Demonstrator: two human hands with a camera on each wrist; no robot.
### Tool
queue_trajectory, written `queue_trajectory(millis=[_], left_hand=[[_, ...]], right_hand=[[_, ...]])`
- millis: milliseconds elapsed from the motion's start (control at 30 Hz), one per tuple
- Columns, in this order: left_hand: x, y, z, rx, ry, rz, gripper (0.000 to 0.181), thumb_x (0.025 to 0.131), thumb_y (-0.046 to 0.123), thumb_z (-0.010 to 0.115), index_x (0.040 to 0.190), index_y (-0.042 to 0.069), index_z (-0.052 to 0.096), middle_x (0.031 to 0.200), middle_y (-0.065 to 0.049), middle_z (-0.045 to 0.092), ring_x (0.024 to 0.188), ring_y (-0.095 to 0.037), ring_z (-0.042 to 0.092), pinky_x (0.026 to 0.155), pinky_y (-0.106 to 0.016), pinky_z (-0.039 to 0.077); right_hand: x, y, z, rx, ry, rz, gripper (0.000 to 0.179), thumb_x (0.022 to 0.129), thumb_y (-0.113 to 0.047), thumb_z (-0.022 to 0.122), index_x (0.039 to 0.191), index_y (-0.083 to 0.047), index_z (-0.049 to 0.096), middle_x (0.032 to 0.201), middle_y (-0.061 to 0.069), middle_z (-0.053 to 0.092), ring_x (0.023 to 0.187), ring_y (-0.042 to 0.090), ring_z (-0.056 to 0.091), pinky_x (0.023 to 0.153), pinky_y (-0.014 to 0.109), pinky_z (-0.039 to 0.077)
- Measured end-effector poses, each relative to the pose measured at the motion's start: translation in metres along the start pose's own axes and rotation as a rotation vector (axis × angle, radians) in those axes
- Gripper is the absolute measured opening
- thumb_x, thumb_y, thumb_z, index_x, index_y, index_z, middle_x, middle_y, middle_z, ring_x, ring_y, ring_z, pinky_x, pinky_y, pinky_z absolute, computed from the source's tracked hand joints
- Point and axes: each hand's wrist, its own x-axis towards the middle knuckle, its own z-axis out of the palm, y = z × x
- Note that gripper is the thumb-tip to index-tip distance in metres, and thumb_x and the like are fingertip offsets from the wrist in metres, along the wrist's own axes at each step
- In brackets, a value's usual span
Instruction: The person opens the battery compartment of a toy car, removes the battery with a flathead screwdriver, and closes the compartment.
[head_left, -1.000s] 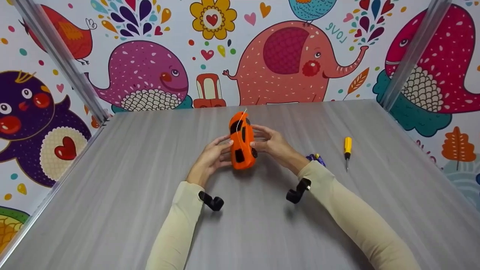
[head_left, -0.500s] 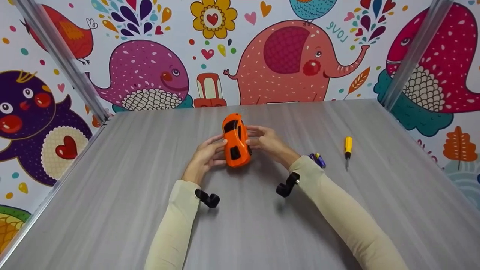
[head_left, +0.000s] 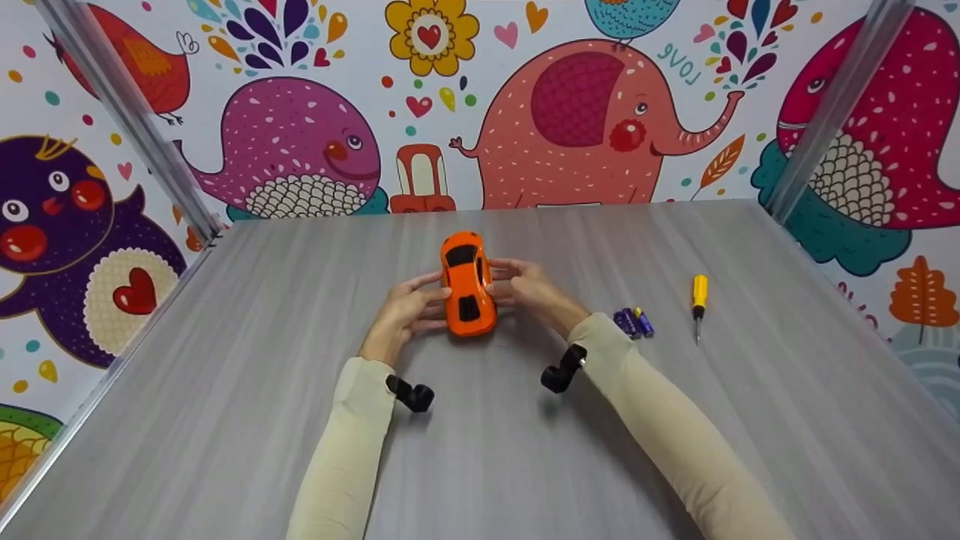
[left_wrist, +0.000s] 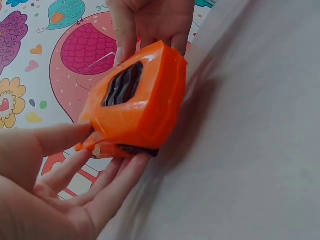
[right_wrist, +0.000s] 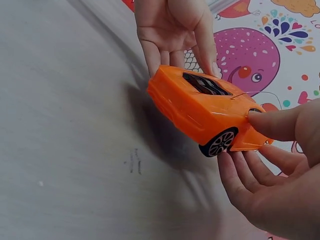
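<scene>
An orange toy car with black windows is held between both hands, its roof facing the head camera. My left hand grips its left side, thumb on top and fingers under the edge. On the other side my right hand pinches the body near a wheel, thumb above and fingers below. In the right wrist view the toy car shows a black spoked wheel and a thin wire rising from it. The left wrist view shows a louvred black window. A shadow lies on the table beneath the car.
Several purple batteries lie on the grey table right of my right wrist. Farther right is a yellow-handled screwdriver, tip toward me. A patterned wall and metal posts bound the table's back and sides.
Both hands have moved slightly left with the toy car, which has turned from a tilted pose to show its roof more squarely. More of the batteries shows beside the right sleeve.
</scene>
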Motion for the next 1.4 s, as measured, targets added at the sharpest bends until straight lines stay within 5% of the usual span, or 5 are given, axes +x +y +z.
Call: queue_trajectory(millis=[1000, 1233, 1400], left_hand=[[0.009, -0.007, 0.007, 0.040, 0.006, 0.038, 0.049, 0.091, 0.002, 0.068, 0.139, 0.006, 0.059, 0.141, -0.017, 0.060, 0.101, -0.019, 0.069, 0.086, -0.037, 0.060], [0.008, -0.006, 0.009, 0.082, 0.003, 0.032, 0.048, 0.092, 0.003, 0.069, 0.139, 0.007, 0.060, 0.140, -0.016, 0.061, 0.099, -0.019, 0.068, 0.090, -0.039, 0.059], [-0.002, 0.010, 0.002, 0.199, -0.027, 0.051, 0.049, 0.099, 0.015, 0.062, 0.146, 0.008, 0.052, 0.143, -0.016, 0.058, 0.119, -0.030, 0.063, 0.099, -0.045, 0.055]], right_hand=[[0.008, 0.020, 0.000, 0.065, 0.102, 0.058, 0.054, 0.094, -0.002, 0.066, 0.145, -0.002, 0.049, 0.142, 0.021, 0.056, 0.123, 0.029, 0.062, 0.097, 0.036, 0.056], [0.008, 0.021, 0.000, 0.015, 0.109, 0.065, 0.052, 0.094, -0.007, 0.068, 0.144, -0.004, 0.052, 0.142, 0.017, 0.057, 0.122, 0.027, 0.063, 0.095, 0.037, 0.057], [0.001, 0.010, -0.008, -0.122, 0.082, 0.068, 0.054, 0.096, -0.023, 0.068, 0.145, -0.009, 0.051, 0.144, 0.011, 0.056, 0.125, 0.025, 0.060, 0.096, 0.037, 0.056]])
